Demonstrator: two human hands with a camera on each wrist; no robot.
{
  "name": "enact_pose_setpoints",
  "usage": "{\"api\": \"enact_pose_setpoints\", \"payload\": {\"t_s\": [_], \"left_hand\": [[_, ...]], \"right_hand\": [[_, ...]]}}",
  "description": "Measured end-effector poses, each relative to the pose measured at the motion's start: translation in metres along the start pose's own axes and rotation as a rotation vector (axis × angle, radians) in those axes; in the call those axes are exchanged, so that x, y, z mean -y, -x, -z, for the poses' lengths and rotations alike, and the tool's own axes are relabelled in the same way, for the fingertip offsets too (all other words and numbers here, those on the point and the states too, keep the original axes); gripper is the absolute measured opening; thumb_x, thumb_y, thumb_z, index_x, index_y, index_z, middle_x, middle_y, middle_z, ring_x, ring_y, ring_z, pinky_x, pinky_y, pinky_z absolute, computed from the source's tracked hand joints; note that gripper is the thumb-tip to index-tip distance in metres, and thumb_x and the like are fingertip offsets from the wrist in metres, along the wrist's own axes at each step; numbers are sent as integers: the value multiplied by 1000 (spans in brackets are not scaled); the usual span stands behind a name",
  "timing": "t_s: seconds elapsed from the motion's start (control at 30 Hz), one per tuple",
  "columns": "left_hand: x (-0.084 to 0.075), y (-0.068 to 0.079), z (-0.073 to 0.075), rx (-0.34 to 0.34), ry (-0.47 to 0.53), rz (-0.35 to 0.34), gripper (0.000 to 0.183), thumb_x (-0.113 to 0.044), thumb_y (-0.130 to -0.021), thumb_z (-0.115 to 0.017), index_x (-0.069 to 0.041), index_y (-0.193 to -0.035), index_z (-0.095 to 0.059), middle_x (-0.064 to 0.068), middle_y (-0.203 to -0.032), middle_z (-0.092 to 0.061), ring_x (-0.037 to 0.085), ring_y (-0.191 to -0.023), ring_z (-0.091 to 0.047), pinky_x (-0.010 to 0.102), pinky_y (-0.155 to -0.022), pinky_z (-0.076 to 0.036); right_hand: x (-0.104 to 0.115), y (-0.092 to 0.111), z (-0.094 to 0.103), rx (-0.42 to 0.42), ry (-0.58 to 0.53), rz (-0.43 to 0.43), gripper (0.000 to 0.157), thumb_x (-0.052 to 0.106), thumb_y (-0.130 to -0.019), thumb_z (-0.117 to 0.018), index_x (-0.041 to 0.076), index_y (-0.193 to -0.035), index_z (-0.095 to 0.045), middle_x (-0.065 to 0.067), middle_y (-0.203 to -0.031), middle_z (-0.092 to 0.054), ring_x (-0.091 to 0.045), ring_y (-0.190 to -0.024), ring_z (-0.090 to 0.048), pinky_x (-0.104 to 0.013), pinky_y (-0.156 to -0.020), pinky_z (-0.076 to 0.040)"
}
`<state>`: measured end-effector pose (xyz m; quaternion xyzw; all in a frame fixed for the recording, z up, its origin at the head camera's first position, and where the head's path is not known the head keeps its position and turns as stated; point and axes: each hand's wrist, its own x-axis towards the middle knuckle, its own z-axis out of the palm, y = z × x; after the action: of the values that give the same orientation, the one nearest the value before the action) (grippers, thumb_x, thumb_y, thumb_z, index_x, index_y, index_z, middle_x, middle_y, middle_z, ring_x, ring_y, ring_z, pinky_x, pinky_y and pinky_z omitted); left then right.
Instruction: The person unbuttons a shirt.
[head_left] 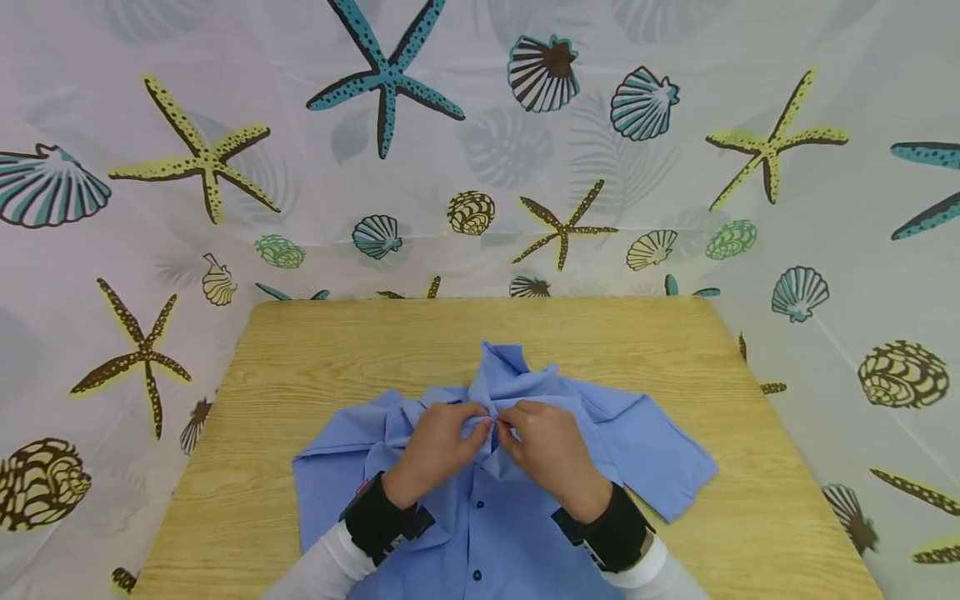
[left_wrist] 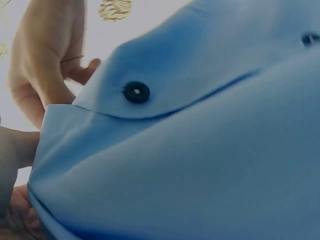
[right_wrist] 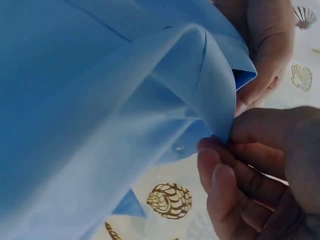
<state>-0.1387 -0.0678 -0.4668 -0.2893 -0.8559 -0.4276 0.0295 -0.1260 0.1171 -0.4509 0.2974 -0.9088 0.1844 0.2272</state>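
Note:
A blue button-up shirt [head_left: 525, 533] lies front side up, its collar end bunched and lifted. At the upper front, my left hand [head_left: 442, 446] pinches one part of the cloth. Right beside it my right hand [head_left: 553, 450] pinches the cloth too, fingertips almost meeting the left ones. Dark buttons run down the front, such as this button [head_left: 480, 504]; the left wrist view shows another button [left_wrist: 136, 92] close up near the cloth's edge. In the right wrist view, the right thumb and fingers [right_wrist: 255, 130] hold a folded edge. Whether a button sits between the fingertips is hidden.
The shirt lies on a wooden table [head_left: 337, 342]. One sleeve [head_left: 660, 467] spreads out to the right, and more cloth lies out to the left. Behind and at both sides hangs a pale sheet [head_left: 450, 167] printed with starfish and shells.

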Motion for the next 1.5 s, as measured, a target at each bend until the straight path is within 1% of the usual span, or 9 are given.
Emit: {"api": "enact_pose_setpoints", "payload": {"t_s": [0.17,0.33,0.5,0.6,0.73,0.87,1.23,1.37,1.5], "left_hand": [[-6,0,-2,-20,-120,-53,11,-14,-91,-56,-12,-95,-66,-11,-57,-44,1,-45,-37,23,-42,-36],[-7,-2,-1,-31,-101,-50,13,-15,-93,-55,-13,-99,-66,-11,-61,-48,1,-45,-37,23,-42,-35],[-10,-5,2,-72,-112,-35,15,-17,-93,-55,-14,-103,-66,-12,-63,-48,3,-42,-35,24,-39,-31],[-10,-7,4,-72,-101,-7,16,-19,-94,-56,-15,-105,-65,-11,-61,-46,6,-40,-32,25,-38,-30],[-5,-8,7,-45,28,9,17,-19,-95,-54,-18,-110,-63,-10,-76,-58,6,-44,-37,26,-46,-40],[0,-7,9,-32,146,-21,19,-19,-96,-52,-18,-112,-61,-5,-103,-63,2,-66,-52,30,-65,-49],[-1,-7,16,-95,166,-114,17,-24,-95,-53,-21,-110,-62,-7,-105,-62,4,-94,-56,30,-78,-49],[-4,-11,29,-103,192,-188,18,-20,-96,-51,-19,-112,-59,-4,-106,-60,6,-96,-55,32,-79,-49],[-2,-16,47,-124,187,-198,16,-16,-99,-45,-16,-111,-56,-3,-100,-58,8,-80,-53,34,-68,-47]], "right_hand": [[-1,-2,-2,10,40,17,12,10,-73,-67,17,-66,-60,11,-56,-41,-4,-48,-40,-23,-42,-37],[-5,0,-11,-116,-85,-65,7,10,-70,-62,16,-68,-63,8,-60,-52,-3,-51,-45,-24,-44,-41],[-7,2,-14,-184,-419,-244,12,5,-73,-64,16,-77,-68,9,-65,-57,-4,-55,-50,-26,-45,-44],[-2,-2,-2,-153,-661,-350,10,1,-78,-65,9,-81,-69,3,-69,-60,-11,-61,-56,-28,-49,-47],[6,-9,17,-59,-798,-415,6,1,-83,-64,0,-88,-68,-8,-76,-64,-19,-69,-60,-30,-56,-51],[11,-10,21,-17,-752,-404,9,4,-85,-64,0,-92,-67,-9,-81,-66,-18,-73,-61,-30,-59,-53],[-3,0,-2,-129,-578,-215,11,16,-91,-59,17,-101,-64,4,-87,-62,-7,-77,-57,-25,-50,-49],[-10,-7,12,-133,-567,-202,11,14,-95,-53,15,-104,-60,3,-84,-61,-6,-68,-56,-24,-48,-48],[-12,-19,35,-137,-607,-221,10,5,-95,-49,6,-102,-57,-2,-73,-60,-7,-46,-49,-23,-39,-43]]}}
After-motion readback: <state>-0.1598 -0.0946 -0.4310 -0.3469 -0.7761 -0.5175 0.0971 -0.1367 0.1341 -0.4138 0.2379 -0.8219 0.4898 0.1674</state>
